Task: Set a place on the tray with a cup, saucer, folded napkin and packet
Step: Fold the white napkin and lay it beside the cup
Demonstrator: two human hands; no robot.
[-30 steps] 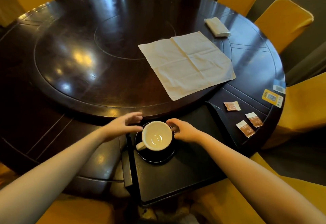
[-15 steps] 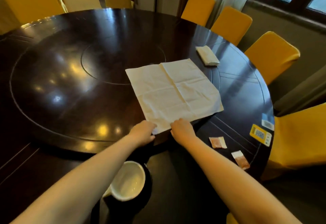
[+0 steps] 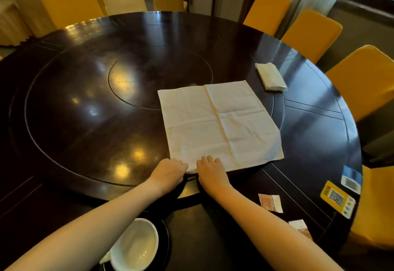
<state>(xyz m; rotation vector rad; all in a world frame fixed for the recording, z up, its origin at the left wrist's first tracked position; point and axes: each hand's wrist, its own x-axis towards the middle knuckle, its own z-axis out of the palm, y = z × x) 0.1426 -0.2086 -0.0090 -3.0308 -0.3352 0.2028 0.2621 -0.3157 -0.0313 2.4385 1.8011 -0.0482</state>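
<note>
Dark table [image 3: 85, 121], QR sticker [image 3: 338, 199] unreadable; left hand [image 3: 168, 171], right hand [image 3: 210, 172] seemingly gripping napkin [image 3: 219, 125] corner.

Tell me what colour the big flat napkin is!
The napkin is plain cream-white, crossed by fold creases. The head view shows it best.

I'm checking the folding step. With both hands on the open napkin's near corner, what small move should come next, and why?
Probably lift that near corner and carry it toward the far edge to begin a fold. The open napkin lies flat, left hand and right hand pinch its near corner, and the cup sits on its saucer.
</note>
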